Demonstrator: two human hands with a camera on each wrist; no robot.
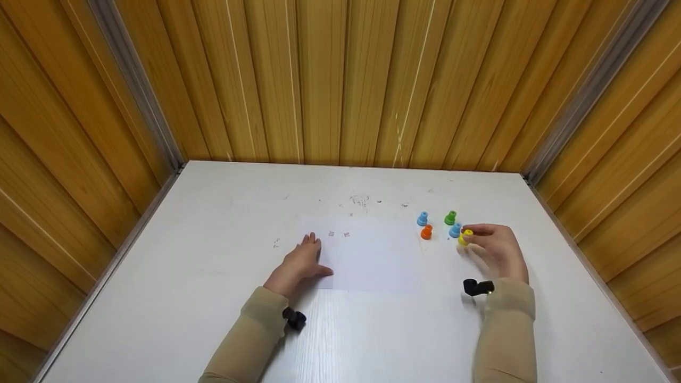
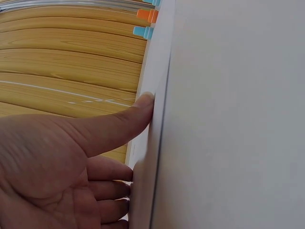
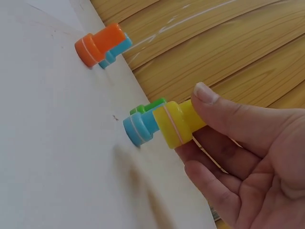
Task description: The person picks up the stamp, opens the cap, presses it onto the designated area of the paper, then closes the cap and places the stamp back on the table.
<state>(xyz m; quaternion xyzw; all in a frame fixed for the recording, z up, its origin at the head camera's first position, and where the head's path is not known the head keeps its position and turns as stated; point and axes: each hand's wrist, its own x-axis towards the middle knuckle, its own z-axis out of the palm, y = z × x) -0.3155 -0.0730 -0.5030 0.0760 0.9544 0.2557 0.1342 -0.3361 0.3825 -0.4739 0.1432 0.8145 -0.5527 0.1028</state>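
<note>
My right hand pinches a yellow stamp by its narrow handle, between thumb and fingers. Close beside it stands a blue stamp, with a green stamp behind. An orange stamp and another blue stamp stand upright further left. A sheet of white paper lies flat on the table, bearing two small reddish prints near its upper left. My left hand rests at the sheet's left edge, fingers extended and thumb stretched out over the paper.
The white table has several dark smudges and ink marks beyond the paper. Wood-patterned panels close off the back and both sides, with grey metal posts at the corners. A small black camera sits on each sleeved wrist.
</note>
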